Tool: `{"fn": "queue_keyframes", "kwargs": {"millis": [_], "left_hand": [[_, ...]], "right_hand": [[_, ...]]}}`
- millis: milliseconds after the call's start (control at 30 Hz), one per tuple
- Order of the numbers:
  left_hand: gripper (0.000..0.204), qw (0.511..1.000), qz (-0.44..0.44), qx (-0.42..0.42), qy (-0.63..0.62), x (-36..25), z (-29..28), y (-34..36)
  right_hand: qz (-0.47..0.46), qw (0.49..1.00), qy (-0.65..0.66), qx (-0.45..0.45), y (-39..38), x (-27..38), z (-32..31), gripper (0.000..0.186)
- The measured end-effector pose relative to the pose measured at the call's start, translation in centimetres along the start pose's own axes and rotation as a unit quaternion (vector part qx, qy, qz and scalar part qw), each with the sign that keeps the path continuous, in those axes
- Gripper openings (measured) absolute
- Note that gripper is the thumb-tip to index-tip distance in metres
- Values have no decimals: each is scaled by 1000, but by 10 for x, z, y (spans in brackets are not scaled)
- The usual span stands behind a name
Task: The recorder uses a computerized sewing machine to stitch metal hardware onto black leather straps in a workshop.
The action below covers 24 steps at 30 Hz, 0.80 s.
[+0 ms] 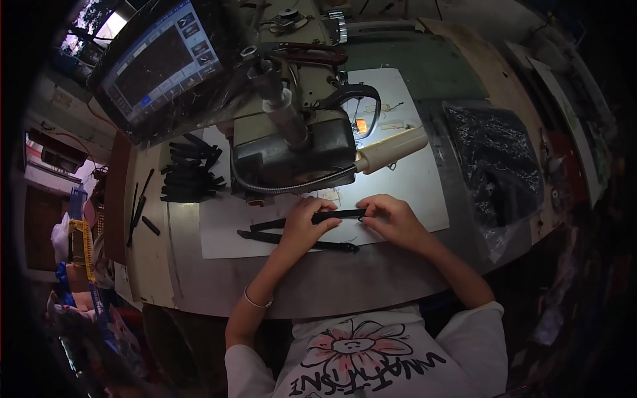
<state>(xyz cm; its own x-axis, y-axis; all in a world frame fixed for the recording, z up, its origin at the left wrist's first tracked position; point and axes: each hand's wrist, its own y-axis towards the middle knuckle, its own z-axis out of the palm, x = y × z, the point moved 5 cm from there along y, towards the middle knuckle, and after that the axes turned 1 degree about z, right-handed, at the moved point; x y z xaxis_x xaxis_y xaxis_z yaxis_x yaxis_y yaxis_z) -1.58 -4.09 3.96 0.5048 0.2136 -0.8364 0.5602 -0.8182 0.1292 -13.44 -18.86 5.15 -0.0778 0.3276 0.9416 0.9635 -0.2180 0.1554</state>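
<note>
A dim workshop surrounds a pale grey desk [371,278] with a white sheet [424,179] laid over its middle. At twelve o'clock stands an industrial sewing machine [292,142], a tilted control screen [159,60] at eleven o'clock and a cream cylindrical lamp [391,150] lighting the sheet below the machine head. A heap of black straps [189,174] lies at nine o'clock, with a few loose black pieces [141,207] just beyond it. A clear plastic bag of black parts [494,166] sits at three o'clock.

At the centre, the left hand [302,229] has its grip pinched on a black strap [335,215], thumb and fingers pressed onto its left part. The right hand [395,219] pinches the same strap at its right end, fingertips curled over it. The strap lies flat across the sheet, just in front of the machine. A second black strap [262,236] rests on the sheet at the left hand's eight o'clock, running under the palm.
</note>
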Motion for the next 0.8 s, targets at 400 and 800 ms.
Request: {"fn": "queue_keyframes", "kwargs": {"millis": [400,800], "left_hand": [[20,994,52,3,94,-6,6,5],[15,997,-18,-67,37,-8,12,8]], "right_hand": [[77,987,121,-69,13,-14,-2,11],[166,977,61,-116,-1,-22,9,11]]}}
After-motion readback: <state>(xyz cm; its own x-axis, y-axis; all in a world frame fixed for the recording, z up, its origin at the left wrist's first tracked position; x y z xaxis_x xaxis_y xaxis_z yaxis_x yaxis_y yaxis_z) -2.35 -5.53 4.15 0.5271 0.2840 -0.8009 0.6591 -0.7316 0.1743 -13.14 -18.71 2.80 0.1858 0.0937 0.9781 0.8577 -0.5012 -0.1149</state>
